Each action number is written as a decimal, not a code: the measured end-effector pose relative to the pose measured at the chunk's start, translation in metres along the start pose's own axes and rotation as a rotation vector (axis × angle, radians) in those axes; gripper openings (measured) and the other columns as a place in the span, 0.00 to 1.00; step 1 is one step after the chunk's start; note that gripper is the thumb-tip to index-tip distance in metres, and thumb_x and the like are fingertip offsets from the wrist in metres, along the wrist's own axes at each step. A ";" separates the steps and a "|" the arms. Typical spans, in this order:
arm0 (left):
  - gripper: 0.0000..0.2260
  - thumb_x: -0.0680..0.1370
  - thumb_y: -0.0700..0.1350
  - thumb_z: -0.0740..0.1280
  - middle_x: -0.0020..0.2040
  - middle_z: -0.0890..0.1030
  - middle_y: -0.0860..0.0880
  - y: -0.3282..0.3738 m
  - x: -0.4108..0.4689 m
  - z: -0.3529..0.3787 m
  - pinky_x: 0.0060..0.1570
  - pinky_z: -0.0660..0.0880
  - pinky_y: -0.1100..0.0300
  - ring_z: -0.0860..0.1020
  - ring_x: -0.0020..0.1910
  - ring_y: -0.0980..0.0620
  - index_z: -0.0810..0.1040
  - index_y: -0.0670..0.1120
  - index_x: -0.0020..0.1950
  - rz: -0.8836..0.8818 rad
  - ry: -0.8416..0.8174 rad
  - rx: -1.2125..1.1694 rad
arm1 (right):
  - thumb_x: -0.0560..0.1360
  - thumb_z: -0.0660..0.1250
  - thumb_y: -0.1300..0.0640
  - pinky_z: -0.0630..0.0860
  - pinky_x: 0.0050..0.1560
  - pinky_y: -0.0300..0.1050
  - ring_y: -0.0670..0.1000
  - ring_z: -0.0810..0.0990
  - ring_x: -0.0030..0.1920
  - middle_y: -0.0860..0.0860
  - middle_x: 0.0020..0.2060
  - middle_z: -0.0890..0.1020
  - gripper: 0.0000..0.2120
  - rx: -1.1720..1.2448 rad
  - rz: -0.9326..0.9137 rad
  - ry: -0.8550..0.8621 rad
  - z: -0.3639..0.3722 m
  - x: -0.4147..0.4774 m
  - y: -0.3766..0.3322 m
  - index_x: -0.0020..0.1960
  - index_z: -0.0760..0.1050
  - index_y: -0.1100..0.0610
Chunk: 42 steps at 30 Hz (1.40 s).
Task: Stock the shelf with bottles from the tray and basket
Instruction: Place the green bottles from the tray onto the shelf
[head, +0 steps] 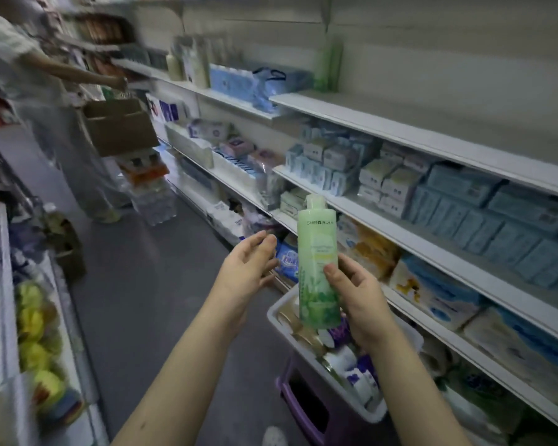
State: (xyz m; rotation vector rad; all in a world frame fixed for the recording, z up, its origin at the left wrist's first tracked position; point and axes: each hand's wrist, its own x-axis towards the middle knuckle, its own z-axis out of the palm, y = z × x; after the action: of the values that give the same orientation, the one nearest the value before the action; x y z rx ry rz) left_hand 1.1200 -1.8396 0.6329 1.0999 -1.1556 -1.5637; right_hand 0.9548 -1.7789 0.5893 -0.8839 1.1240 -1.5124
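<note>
Bottle (318, 262), the green one: where is it?

Upright in the air, over the near end of the white tray (281, 317), with its label facing the person. The pale cap is on top.

What holds it?

The right hand (358, 297). Its fingers (334, 273) are wrapped round the lower half, thumb on the front and the rest behind. A low grip like that leaves the name readable, so I judge the label is being checked before a spot is chosen.

And the left hand (248, 268)?

Just beside the bottle and not touching it. Its fingers (264, 243) are loose and spread, gripping nothing. It looks ready to steady the bottle or take it over.

What's beneath?

More bottles (345, 358) lie on their sides in the tray, which sits on a purple basket (303, 410) on the floor, close against the shelving so each reach is short.

Where would it go?

Probably the upper shelf (432, 136) on the right, which is bare along this stretch. At its far end stand tall green shapes (327, 66), too blurred to say whether they match. The lower shelves hold packets.

Anyone else?

Another person (20, 59) down the aisle, well apart, reaching toward the shelving there.
</note>
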 end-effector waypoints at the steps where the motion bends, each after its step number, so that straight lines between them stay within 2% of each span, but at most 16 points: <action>1: 0.08 0.80 0.49 0.65 0.54 0.81 0.50 0.005 0.022 -0.005 0.56 0.76 0.55 0.80 0.54 0.50 0.76 0.50 0.58 0.008 -0.010 0.004 | 0.71 0.68 0.56 0.81 0.44 0.44 0.52 0.85 0.50 0.52 0.50 0.86 0.17 -0.002 -0.009 -0.001 0.005 0.023 0.001 0.60 0.77 0.55; 3: 0.11 0.79 0.49 0.65 0.49 0.81 0.50 0.017 0.062 -0.016 0.51 0.77 0.59 0.79 0.50 0.51 0.76 0.48 0.60 0.015 -0.016 0.002 | 0.71 0.68 0.56 0.81 0.44 0.43 0.52 0.84 0.50 0.52 0.50 0.86 0.17 -0.024 -0.031 0.009 0.018 0.067 -0.001 0.59 0.78 0.56; 5: 0.12 0.79 0.50 0.65 0.51 0.81 0.52 0.030 0.099 -0.028 0.48 0.79 0.61 0.80 0.50 0.53 0.76 0.49 0.61 0.025 -0.016 0.004 | 0.71 0.69 0.55 0.80 0.45 0.43 0.52 0.84 0.51 0.52 0.51 0.85 0.19 -0.043 -0.048 0.026 0.033 0.109 -0.004 0.61 0.77 0.56; 9: 0.15 0.79 0.51 0.65 0.57 0.81 0.52 0.050 0.170 -0.059 0.57 0.77 0.55 0.80 0.55 0.53 0.73 0.51 0.65 0.029 0.014 0.007 | 0.71 0.70 0.54 0.82 0.48 0.48 0.52 0.84 0.52 0.51 0.52 0.85 0.19 -0.061 -0.063 0.052 0.065 0.183 -0.009 0.61 0.77 0.53; 11: 0.17 0.79 0.52 0.65 0.59 0.81 0.51 0.059 0.207 -0.071 0.55 0.77 0.56 0.80 0.55 0.53 0.73 0.50 0.66 0.038 0.008 0.005 | 0.71 0.69 0.55 0.82 0.48 0.49 0.52 0.84 0.51 0.51 0.51 0.85 0.17 -0.066 -0.086 0.070 0.080 0.220 -0.013 0.60 0.77 0.52; 13: 0.18 0.79 0.53 0.65 0.60 0.80 0.52 0.068 0.247 -0.078 0.53 0.77 0.58 0.80 0.57 0.53 0.72 0.51 0.68 0.043 -0.025 0.009 | 0.71 0.68 0.56 0.81 0.44 0.44 0.50 0.84 0.50 0.49 0.49 0.86 0.16 -0.057 -0.117 0.090 0.092 0.258 -0.015 0.59 0.77 0.52; 14: 0.17 0.79 0.53 0.65 0.60 0.80 0.53 0.072 0.268 -0.081 0.55 0.77 0.57 0.80 0.58 0.53 0.72 0.51 0.67 0.052 -0.050 0.019 | 0.71 0.68 0.56 0.81 0.44 0.43 0.50 0.84 0.50 0.49 0.49 0.86 0.16 -0.057 -0.126 0.106 0.097 0.278 -0.015 0.58 0.77 0.52; 16: 0.17 0.79 0.53 0.65 0.60 0.80 0.53 0.082 0.312 -0.088 0.59 0.76 0.55 0.79 0.57 0.54 0.73 0.52 0.66 0.058 -0.098 0.033 | 0.69 0.71 0.51 0.81 0.49 0.50 0.54 0.83 0.54 0.51 0.51 0.85 0.16 -0.055 -0.139 0.151 0.109 0.316 -0.016 0.57 0.79 0.50; 19: 0.16 0.78 0.55 0.65 0.61 0.79 0.54 0.100 0.381 -0.099 0.56 0.76 0.58 0.79 0.57 0.55 0.72 0.54 0.66 0.074 -0.201 0.065 | 0.65 0.77 0.43 0.80 0.54 0.55 0.56 0.82 0.57 0.54 0.55 0.84 0.22 -0.050 -0.195 0.212 0.128 0.372 -0.021 0.56 0.81 0.49; 23: 0.13 0.80 0.54 0.63 0.62 0.78 0.54 0.124 0.471 -0.102 0.55 0.75 0.61 0.77 0.59 0.56 0.72 0.55 0.64 0.106 -0.315 0.105 | 0.71 0.69 0.55 0.80 0.47 0.41 0.49 0.83 0.51 0.49 0.50 0.85 0.18 -0.058 -0.309 0.330 0.142 0.439 -0.034 0.61 0.77 0.54; 26: 0.16 0.79 0.55 0.64 0.63 0.78 0.54 0.141 0.526 -0.087 0.59 0.73 0.58 0.76 0.62 0.55 0.74 0.53 0.65 0.141 -0.371 0.147 | 0.69 0.69 0.55 0.79 0.51 0.41 0.47 0.82 0.55 0.46 0.52 0.84 0.25 -0.085 -0.384 0.402 0.145 0.480 -0.049 0.66 0.73 0.53; 30: 0.16 0.79 0.54 0.66 0.61 0.78 0.56 0.167 0.588 -0.051 0.67 0.71 0.50 0.76 0.61 0.56 0.75 0.51 0.65 0.195 -0.387 0.182 | 0.73 0.67 0.58 0.79 0.52 0.41 0.46 0.82 0.54 0.49 0.54 0.83 0.23 -0.114 -0.436 0.444 0.136 0.530 -0.076 0.68 0.71 0.54; 33: 0.16 0.80 0.54 0.64 0.58 0.76 0.57 0.182 0.630 -0.026 0.61 0.73 0.56 0.73 0.56 0.58 0.74 0.51 0.66 0.248 -0.444 0.234 | 0.73 0.67 0.58 0.78 0.50 0.38 0.44 0.82 0.54 0.49 0.55 0.82 0.25 -0.154 -0.483 0.474 0.121 0.569 -0.088 0.70 0.69 0.55; 36: 0.19 0.81 0.54 0.62 0.62 0.75 0.55 0.187 0.671 -0.005 0.53 0.68 0.63 0.71 0.59 0.58 0.72 0.48 0.70 0.245 -0.486 0.270 | 0.74 0.67 0.59 0.78 0.50 0.37 0.43 0.82 0.55 0.46 0.55 0.82 0.25 -0.172 -0.500 0.501 0.101 0.609 -0.098 0.70 0.69 0.56; 38: 0.21 0.81 0.54 0.62 0.66 0.74 0.54 0.183 0.694 0.007 0.55 0.67 0.61 0.71 0.62 0.58 0.70 0.48 0.72 0.237 -0.509 0.277 | 0.77 0.65 0.63 0.78 0.49 0.36 0.42 0.82 0.54 0.46 0.55 0.82 0.21 -0.188 -0.500 0.520 0.089 0.635 -0.101 0.69 0.69 0.55; 42: 0.23 0.81 0.55 0.62 0.72 0.70 0.52 0.174 0.732 0.023 0.65 0.66 0.59 0.69 0.68 0.55 0.67 0.48 0.73 0.237 -0.542 0.359 | 0.78 0.64 0.65 0.78 0.50 0.37 0.42 0.81 0.55 0.45 0.55 0.82 0.20 -0.236 -0.502 0.562 0.071 0.683 -0.103 0.68 0.69 0.52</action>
State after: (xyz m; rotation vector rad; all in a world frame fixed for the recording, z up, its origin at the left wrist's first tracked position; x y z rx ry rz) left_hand 0.9582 -2.5715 0.6971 0.7285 -1.9161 -1.5425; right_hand 0.8406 -2.4550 0.7006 -0.9762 1.5889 -2.1597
